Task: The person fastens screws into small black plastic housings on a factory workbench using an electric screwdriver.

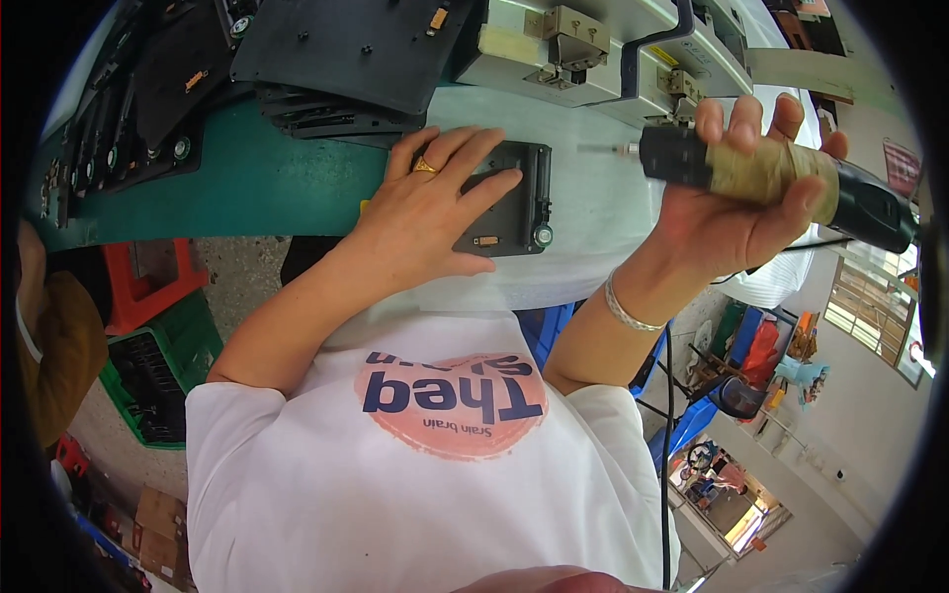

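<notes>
My right hand point(707, 232) is wrapped round an electric screwdriver point(677, 158), black with yellowish tape about its grip. The tool is raised over the right side of the table, lying nearly level, and its thin bit points left, a little blurred. Below and left of it, a black plastic panel point(514, 222) with a raised rim, a small round silver part and a small copper-coloured part lies on the table. My left hand point(415, 212) rests over the panel's left part with fingers spread, a ring on one finger. It hides that side of the panel.
Similar black panels point(346, 54) are piled at the back left, with more point(109, 138) further left. Light-coloured metal machines point(554, 59) stand behind the work spot. A black cable point(669, 425) hangs at my right. A green crate point(158, 381) and red stool point(148, 287) stand below left, near another person's sleeve point(64, 336).
</notes>
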{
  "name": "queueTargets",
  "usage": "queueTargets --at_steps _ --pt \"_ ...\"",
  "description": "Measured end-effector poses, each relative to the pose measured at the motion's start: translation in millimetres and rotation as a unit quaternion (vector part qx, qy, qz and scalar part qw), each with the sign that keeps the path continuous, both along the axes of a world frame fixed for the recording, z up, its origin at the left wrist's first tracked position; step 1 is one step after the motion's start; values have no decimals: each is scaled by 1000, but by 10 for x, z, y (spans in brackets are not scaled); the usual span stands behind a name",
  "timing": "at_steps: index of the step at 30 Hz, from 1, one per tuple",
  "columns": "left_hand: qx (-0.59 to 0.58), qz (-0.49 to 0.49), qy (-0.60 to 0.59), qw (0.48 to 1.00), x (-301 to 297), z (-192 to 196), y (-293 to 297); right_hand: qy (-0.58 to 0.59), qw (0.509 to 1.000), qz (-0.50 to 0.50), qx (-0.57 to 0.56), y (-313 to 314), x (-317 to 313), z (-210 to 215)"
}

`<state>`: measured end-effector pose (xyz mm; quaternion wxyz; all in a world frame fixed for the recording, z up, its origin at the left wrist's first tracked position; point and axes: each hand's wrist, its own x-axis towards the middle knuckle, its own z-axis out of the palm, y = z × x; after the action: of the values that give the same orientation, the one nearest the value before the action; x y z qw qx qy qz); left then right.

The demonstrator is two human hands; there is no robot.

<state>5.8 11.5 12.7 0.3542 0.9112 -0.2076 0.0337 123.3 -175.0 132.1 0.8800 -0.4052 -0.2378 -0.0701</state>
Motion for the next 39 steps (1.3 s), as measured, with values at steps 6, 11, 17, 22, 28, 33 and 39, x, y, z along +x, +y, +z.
queueTargets --at_steps 6,11,17,22,28,33,39 --pt "5 5 0 1000 6 3 5 -36 992 80 -94 -208 215 -177" --pt "11 2 4 1000 6 8 5 -43 998 -46 -26 90 122 -141" --pt "14 -5 3 1000 20 37 19 -84 995 8 -51 -36 490 -237" --pt "19 9 7 1000 1 25 24 -121 988 3 -101 337 472 -244" --pt "12 2 3 1000 20 19 27 60 886 194 416 670 285 -162" --pt "12 6 6 1000 12 35 28 -125 975 -130 -130 532 369 -179" --pt "9 1 6 1000 7 52 28 -159 971 -57 -171 464 367 -145"
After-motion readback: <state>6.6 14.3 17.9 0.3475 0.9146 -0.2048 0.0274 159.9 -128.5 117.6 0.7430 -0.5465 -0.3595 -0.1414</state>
